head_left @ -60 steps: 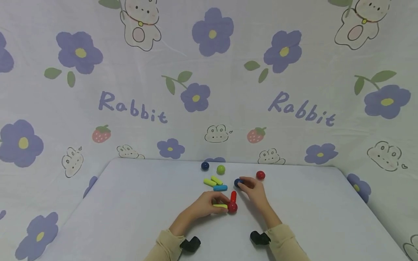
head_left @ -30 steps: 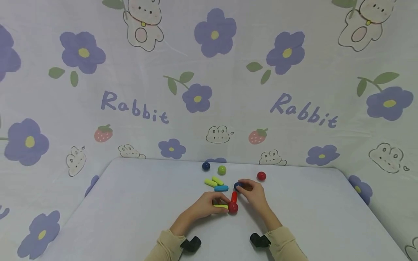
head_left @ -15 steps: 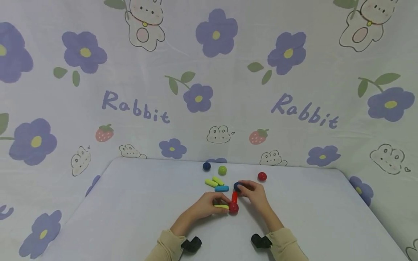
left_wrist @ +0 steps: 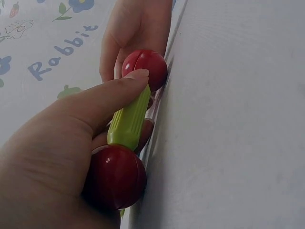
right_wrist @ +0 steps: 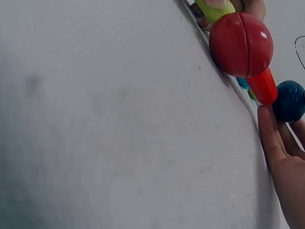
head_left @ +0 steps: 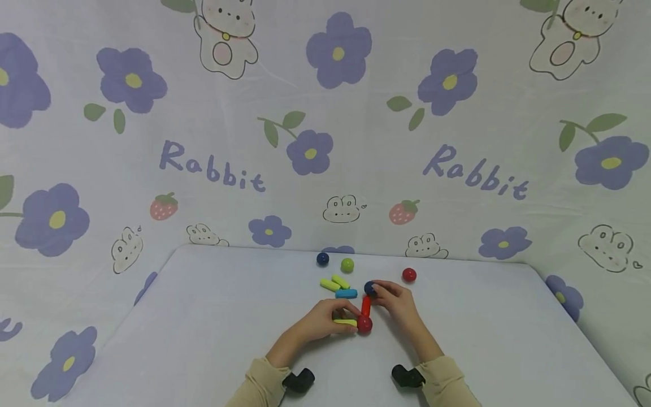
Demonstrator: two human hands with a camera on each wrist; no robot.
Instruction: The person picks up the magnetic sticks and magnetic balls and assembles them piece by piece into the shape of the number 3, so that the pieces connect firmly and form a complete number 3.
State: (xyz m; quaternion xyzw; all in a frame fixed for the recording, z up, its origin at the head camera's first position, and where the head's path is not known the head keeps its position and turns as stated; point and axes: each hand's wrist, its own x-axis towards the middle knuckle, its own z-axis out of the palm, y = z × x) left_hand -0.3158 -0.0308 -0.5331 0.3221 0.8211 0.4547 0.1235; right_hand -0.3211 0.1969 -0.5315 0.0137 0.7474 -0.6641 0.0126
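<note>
My left hand (head_left: 319, 321) grips a yellow-green ridged rod (left_wrist: 127, 119), thumb along its top, with a red ball on each end. The near red ball (left_wrist: 116, 176) sits under the palm in the left wrist view. From the far red ball (head_left: 364, 324), a red rod (head_left: 366, 306) points away toward the back. My right hand (head_left: 400, 302) pinches a dark blue ball (head_left: 370, 288) at that rod's far end. In the right wrist view, the blue ball (right_wrist: 289, 101) lies against the red rod's tip; whether they are joined cannot be told.
Behind the hands lie a blue rod (head_left: 346, 294) and two yellow-green rods (head_left: 330, 285). Farther back on the white table (head_left: 203, 316) are a dark blue ball (head_left: 322, 259), a green ball (head_left: 347, 265) and a red ball (head_left: 409, 275). A patterned cloth (head_left: 356, 113) hangs behind.
The right hand has brought the blue ball from beyond the red rod to its far end. My left hand keeps its grip in nearly the same place.
</note>
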